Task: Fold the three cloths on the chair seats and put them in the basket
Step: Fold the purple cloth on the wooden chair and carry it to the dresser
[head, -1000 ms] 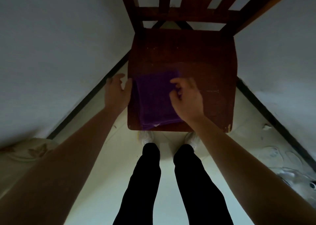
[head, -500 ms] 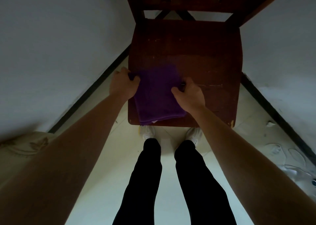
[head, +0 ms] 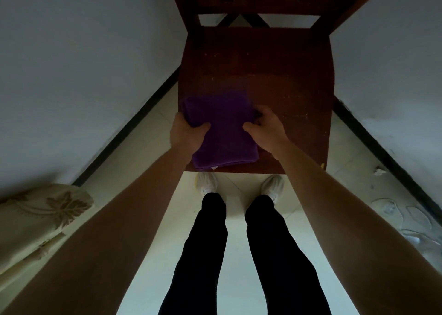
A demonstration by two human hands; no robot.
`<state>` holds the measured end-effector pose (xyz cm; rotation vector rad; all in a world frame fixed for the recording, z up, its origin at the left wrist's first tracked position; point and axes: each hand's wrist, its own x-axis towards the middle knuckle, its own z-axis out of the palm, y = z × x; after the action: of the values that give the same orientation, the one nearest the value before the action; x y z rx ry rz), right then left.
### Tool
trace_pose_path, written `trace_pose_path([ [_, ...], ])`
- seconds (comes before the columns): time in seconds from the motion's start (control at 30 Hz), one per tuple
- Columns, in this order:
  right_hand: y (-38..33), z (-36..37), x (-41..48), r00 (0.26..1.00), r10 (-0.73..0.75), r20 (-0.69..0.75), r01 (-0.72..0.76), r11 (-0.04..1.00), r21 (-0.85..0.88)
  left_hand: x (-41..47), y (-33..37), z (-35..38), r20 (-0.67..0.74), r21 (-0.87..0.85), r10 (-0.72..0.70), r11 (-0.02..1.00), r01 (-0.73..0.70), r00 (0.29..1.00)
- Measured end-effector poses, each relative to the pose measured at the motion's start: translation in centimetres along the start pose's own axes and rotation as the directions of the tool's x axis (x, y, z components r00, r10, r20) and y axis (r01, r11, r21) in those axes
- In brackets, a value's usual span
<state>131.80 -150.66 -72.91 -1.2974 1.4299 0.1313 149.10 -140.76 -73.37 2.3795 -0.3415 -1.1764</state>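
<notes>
While on seat (head: 275, 75), cloth (head: 224, 133) gripped (both fingers (head: 203, 127)).

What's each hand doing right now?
Left hand: closed on the cloth's left edge.
Right hand: closed on its right edge.

The chair (head: 258, 75) backrest is cut off by the top edge, and its legs are hidden beneath the seat. The fingers of the left hand (head: 185, 133) and right hand (head: 265, 128) are hidden under the side edges of the purple cloth (head: 224, 130). The patterned fabric (head: 35, 223) at near left is cut off by the left edge.
</notes>
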Motion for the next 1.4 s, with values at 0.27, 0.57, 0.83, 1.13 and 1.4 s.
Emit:
trace_pose_path([
  [0.27, -3.1, -8.4, -7.6, 0.961, 0.089, 0.263, -0.198, 0.884, 0.424, -6.0, 8.0, -4.7, 0.531, -0.252, 0.033, 0.960, 0.120, 0.847],
  [0.57, -9.2, -23.9, -23.0, 0.995, -0.095, 0.024, 0.065, 0.825, 0.562, -19.2, 26.1, -9.2, 0.668, -0.249, 0.315, 0.948, -0.196, 0.674],
  [0.83, -6.1, -32.7, -44.9, 0.855, -0.137, -0.501, 0.442, 0.698, 0.564, -37.8, 38.0, -6.4, 0.773, -0.340, 0.549, 0.782, -0.522, 0.319],
  [1.13, 10.0, -27.4, -74.7, 0.489, 0.245, -0.837, 0.601, 0.601, 0.527, -65.6, 31.5, 3.0, 0.911, -0.402, 0.339, 0.609, -0.684, -0.233],
  [1.4, 24.8, -11.2, -97.5, 0.170, 0.482, -0.859, 0.706, 0.549, 0.448, -89.8, 11.3, 6.0, 0.858, -0.494, 0.168, 0.527, -0.692, -0.485],
])
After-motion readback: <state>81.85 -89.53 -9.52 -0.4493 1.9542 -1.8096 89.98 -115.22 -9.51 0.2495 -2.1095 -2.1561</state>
